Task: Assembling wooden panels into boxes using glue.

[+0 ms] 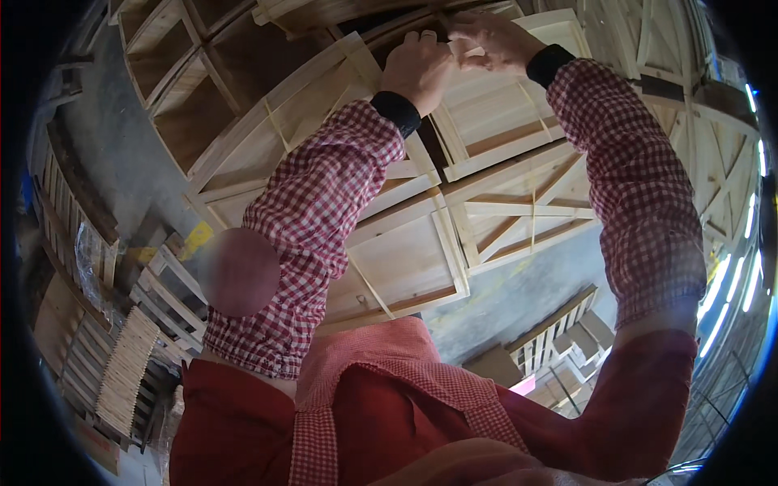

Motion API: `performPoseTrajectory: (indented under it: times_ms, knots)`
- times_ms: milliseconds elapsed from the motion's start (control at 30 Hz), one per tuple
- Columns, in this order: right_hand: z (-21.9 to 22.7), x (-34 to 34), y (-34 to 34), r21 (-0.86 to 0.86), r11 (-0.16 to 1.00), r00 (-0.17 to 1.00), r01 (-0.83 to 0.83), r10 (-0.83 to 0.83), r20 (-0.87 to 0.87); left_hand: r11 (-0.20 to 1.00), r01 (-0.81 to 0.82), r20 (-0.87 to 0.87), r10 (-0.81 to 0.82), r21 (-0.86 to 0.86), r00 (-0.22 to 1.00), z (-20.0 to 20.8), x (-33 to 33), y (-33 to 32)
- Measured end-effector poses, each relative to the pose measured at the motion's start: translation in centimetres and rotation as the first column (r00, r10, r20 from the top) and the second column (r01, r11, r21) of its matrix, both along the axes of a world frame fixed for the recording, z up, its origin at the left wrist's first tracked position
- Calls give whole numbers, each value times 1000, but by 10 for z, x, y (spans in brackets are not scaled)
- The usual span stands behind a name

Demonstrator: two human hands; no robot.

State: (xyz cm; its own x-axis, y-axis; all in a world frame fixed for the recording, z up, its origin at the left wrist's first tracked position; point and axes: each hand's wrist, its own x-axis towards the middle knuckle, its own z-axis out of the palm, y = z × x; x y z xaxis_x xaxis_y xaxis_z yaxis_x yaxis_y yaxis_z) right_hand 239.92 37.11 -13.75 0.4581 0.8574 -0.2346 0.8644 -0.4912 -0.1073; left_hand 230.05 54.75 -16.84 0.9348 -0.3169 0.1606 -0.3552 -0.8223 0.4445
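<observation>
Both of my arms, in red checked sleeves with black cuffs, reach up over stacks of pale wooden frames with panels and cross braces. My left hand [417, 69] is closed, fingers curled down beside a dark gap between two stacks. Close to its right, my right hand [494, 42] bends its fingers in toward the left one. Whatever lies between the fingertips is too small or hidden to make out. Thin yellowish bands [533, 219] run around the wooden frames [519, 202]. Another banded frame [397, 259] lies below my left forearm.
An open wooden shelf unit [190, 89] with square compartments stands at the far left. Pallets [166, 296] and a bundle of slats [127, 368] lie on the left. Cardboard boxes [494, 366] sit on the grey floor at the lower right. More braced frames [721, 162] stand right.
</observation>
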Motion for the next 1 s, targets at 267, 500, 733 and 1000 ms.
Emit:
performPoseTrajectory:
  times_ms: [267, 500, 733, 1000]
  knots:
    - [25, 13, 8, -152, 986, 950, 61, -104, -293, 999, -37, -15, 36, -25, 999, 0, 6, -5]
    - [17, 8, 7, -108, 989, 990, -102, 90, -113, 998, -28, -38, 26, -52, 999, -4, 11, -5]
    - [18, 7, 2, 53, 982, 983, -183, 184, -13, 1000, 6, -88, -5, 4, 996, 13, 15, -9]
    - [37, -34, 27, -357, 907, 958, 225, -273, -90, 997, -5, -245, 23, 76, 969, 14, 5, -9]
